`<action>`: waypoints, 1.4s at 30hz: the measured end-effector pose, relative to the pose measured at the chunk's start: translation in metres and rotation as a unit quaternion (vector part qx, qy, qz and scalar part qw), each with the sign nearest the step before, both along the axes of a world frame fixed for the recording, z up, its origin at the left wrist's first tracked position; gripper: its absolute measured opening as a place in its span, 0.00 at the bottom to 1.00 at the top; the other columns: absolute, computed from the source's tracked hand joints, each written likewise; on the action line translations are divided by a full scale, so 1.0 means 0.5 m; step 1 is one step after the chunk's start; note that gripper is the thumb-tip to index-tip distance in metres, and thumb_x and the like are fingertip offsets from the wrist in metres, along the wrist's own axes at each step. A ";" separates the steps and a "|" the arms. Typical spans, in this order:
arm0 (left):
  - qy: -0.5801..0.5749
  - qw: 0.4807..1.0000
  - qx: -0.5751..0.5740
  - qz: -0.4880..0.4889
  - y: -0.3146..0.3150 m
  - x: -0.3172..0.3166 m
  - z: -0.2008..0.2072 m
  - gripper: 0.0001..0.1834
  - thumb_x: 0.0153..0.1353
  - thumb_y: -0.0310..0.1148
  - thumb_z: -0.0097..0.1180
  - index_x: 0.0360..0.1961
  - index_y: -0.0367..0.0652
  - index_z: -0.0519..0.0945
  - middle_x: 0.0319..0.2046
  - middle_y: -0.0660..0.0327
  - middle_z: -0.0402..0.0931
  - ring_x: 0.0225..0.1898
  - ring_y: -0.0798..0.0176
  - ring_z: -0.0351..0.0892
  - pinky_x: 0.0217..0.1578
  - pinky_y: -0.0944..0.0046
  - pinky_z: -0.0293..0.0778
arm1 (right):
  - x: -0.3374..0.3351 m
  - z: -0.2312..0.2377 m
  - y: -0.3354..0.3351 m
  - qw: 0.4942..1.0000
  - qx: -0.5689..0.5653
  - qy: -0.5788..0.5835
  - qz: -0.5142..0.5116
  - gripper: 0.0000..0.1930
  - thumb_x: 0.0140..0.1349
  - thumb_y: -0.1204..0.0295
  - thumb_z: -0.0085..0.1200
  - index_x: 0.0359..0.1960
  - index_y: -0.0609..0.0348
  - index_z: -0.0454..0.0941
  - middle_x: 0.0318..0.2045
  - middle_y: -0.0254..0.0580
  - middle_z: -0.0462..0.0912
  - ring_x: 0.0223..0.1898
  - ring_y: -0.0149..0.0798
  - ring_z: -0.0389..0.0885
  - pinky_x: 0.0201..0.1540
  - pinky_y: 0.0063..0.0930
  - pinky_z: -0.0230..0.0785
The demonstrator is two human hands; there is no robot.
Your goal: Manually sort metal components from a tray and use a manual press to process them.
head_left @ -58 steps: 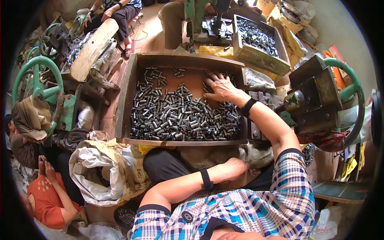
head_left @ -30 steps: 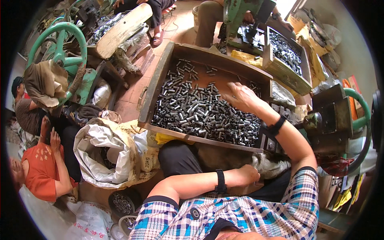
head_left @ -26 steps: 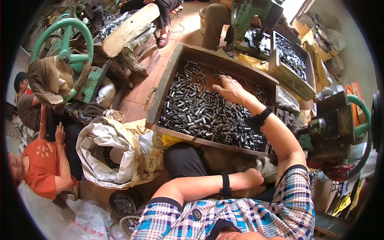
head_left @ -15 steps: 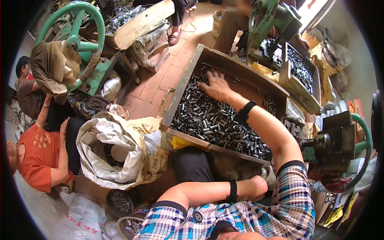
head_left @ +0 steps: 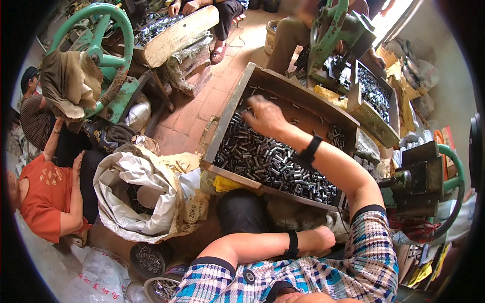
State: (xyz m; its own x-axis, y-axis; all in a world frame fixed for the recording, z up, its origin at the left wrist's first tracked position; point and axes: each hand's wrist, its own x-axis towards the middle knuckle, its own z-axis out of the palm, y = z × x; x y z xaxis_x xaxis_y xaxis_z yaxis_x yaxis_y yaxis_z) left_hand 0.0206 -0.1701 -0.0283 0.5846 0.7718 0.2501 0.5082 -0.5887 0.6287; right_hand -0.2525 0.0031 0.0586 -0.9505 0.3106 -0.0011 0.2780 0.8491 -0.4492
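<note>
Over the far left part of a wooden tray (head_left: 236, 181), my right hand (head_left: 266, 119) hangs close above a heap of short metal tubes (head_left: 268, 160). Its fingers are bent, the thumb stands apart from them, and no tube shows in the gap. The palm side is hidden. My left hand (head_left: 319, 239) is curled closed near my lap, in front of the tray's near side. Its fingertips are turned away, so whatever it may hold cannot be seen. Both wrists wear black bands.
A white-lined sack (head_left: 108, 204) stands left of the tray, with bowls of metal parts (head_left: 147, 260) nearer me. Green handwheels rise at far left (head_left: 101, 60) and right (head_left: 462, 177). A person in an orange shirt (head_left: 48, 194) sits left; other people work beyond.
My right hand has drawn its spread fingers into a bend and shifted slightly nearer. At the top, a co-worker's hands have come into view over another box. My left hand stays put.
</note>
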 end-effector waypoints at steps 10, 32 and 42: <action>0.058 0.998 0.031 0.012 0.012 -0.015 0.004 0.07 0.42 0.36 0.59 0.21 0.45 0.81 0.24 0.60 0.79 0.28 0.59 0.80 0.29 0.62 0.75 | 0.021 -0.012 -0.037 0.980 0.005 -0.182 0.078 0.40 0.60 0.43 0.40 0.65 0.62 0.52 0.65 0.60 0.50 0.66 0.61 0.48 0.65 0.54 0.46; -0.217 0.969 0.121 -0.001 0.030 -0.070 -0.023 0.11 0.52 0.33 0.53 0.36 0.40 0.76 0.31 0.55 0.77 0.34 0.56 0.78 0.32 0.60 0.75 | 0.568 0.050 -0.218 0.969 -0.026 0.225 -0.103 0.18 0.53 0.66 0.57 0.44 0.62 0.74 0.47 0.52 0.75 0.50 0.50 0.72 0.52 0.41 0.63; 0.124 0.989 -0.068 -0.037 0.070 -0.026 0.002 0.07 0.50 0.31 0.55 0.31 0.42 0.75 0.29 0.54 0.76 0.31 0.49 0.77 0.33 0.54 0.74 | 0.946 0.030 -0.362 0.858 -0.080 0.326 -0.390 0.03 0.53 0.81 0.53 0.29 0.64 0.75 0.38 0.47 0.78 0.37 0.42 0.79 0.38 0.28 0.71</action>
